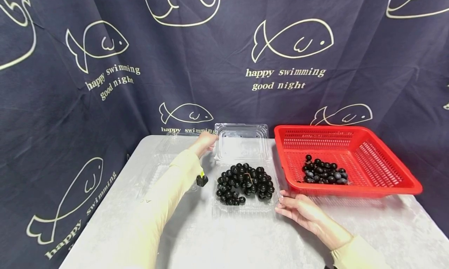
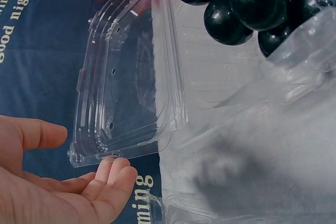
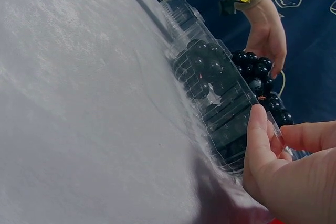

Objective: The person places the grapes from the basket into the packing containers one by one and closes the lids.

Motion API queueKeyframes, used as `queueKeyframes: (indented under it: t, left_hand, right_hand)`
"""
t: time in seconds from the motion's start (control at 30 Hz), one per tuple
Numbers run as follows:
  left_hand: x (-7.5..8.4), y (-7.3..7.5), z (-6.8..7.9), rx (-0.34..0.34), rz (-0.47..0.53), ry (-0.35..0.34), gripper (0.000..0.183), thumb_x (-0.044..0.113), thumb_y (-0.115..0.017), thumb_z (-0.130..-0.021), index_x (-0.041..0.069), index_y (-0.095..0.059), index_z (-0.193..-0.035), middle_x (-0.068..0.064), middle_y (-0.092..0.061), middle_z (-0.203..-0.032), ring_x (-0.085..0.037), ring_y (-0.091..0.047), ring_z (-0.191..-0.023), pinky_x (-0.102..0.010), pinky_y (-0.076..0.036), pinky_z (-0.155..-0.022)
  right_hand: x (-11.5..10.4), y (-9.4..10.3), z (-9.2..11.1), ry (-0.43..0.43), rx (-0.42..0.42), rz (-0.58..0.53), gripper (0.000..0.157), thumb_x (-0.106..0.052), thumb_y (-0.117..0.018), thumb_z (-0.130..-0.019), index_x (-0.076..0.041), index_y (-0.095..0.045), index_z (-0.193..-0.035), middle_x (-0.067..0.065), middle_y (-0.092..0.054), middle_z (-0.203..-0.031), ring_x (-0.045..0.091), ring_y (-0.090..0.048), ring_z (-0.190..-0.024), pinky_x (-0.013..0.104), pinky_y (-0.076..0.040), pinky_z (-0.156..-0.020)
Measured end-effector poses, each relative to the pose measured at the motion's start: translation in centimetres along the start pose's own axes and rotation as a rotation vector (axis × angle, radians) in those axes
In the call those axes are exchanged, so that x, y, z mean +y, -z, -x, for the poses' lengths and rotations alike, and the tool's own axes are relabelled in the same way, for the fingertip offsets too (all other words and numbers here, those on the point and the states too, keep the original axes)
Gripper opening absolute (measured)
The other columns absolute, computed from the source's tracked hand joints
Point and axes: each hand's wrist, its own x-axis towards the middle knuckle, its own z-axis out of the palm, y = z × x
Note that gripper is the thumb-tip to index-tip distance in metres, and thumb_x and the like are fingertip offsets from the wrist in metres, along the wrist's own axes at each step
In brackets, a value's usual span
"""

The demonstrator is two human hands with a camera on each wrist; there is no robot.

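A see-through plastic clamshell box (image 1: pixel 242 209) stands on the table with its lid (image 1: pixel 242 146) raised at the back. A bunch of dark grapes (image 1: pixel 245 181) fills its base. My left hand (image 1: pixel 207 139) is at the lid's left edge; in the left wrist view its fingertips (image 2: pixel 119 169) touch the lid's corner from below, while the thumb is apart from it. At the box's right side, my right hand (image 1: pixel 303 212) pinches the rim between thumb and fingers, as the right wrist view shows with the thumb (image 3: pixel 257 121) on the near wall.
To the right sits a red plastic basket (image 1: pixel 354 189) with more dark grapes (image 1: pixel 324 171) inside, close to the box. Another see-through box (image 1: pixel 154 171) lies open on the left, partly behind my left sleeve. A dark fish-print curtain (image 1: pixel 224 66) hangs behind the table.
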Motion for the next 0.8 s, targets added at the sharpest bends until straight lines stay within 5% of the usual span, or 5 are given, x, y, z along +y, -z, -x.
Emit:
queueKeyframes:
  t: [0.23,0.47,0.7,0.8]
  left_hand:
    - [0.2,-0.1,-0.3,0.018,-0.029,-0.029,0.036,0.009,-0.052,-0.089,-0.004,-0.053,-0.123,-0.016,-0.052,-0.122,-0.022,-0.052,-0.09,-0.041,-0.051,-0.092]
    - [0.5,0.0,0.1,0.019,0.031,-0.061,0.035,0.007,-0.049,-0.089,-0.004,-0.051,-0.122,-0.017,-0.053,-0.126,-0.032,-0.056,-0.109,-0.04,-0.051,-0.093]
    - [1.4,0.7,1.0,0.034,0.084,-0.088,0.023,0.005,-0.048,-0.088,-0.001,-0.055,-0.109,-0.007,-0.052,-0.098,-0.031,-0.056,-0.107,-0.032,-0.054,-0.083]
    - [1.8,1.0,1.2,0.035,0.083,-0.104,0.027,0.005,-0.048,-0.087,-0.002,-0.055,-0.112,-0.012,-0.056,-0.107,-0.033,-0.056,-0.111,-0.033,-0.054,-0.085]
  right_hand:
    - [0.0,0.0,-0.1,-0.004,0.002,0.003,0.024,0.004,-0.046,-0.093,0.002,-0.034,-0.114,0.004,-0.052,-0.089,0.011,-0.059,-0.082,0.031,-0.052,-0.092]
    - [0.0,0.0,-0.1,-0.006,0.002,-0.002,0.024,0.004,-0.046,-0.093,0.001,-0.034,-0.114,0.003,-0.052,-0.09,0.011,-0.059,-0.082,0.03,-0.052,-0.091]
    - [0.0,0.0,0.0,-0.023,0.005,-0.041,0.015,0.004,-0.046,-0.093,-0.002,-0.047,-0.107,0.002,-0.054,-0.089,0.012,-0.06,-0.083,0.031,-0.052,-0.092]
    - [0.1,-0.1,0.0,-0.038,0.011,-0.055,0.014,0.003,-0.045,-0.093,-0.004,-0.052,-0.104,0.002,-0.057,-0.087,0.013,-0.06,-0.084,0.032,-0.051,-0.093]
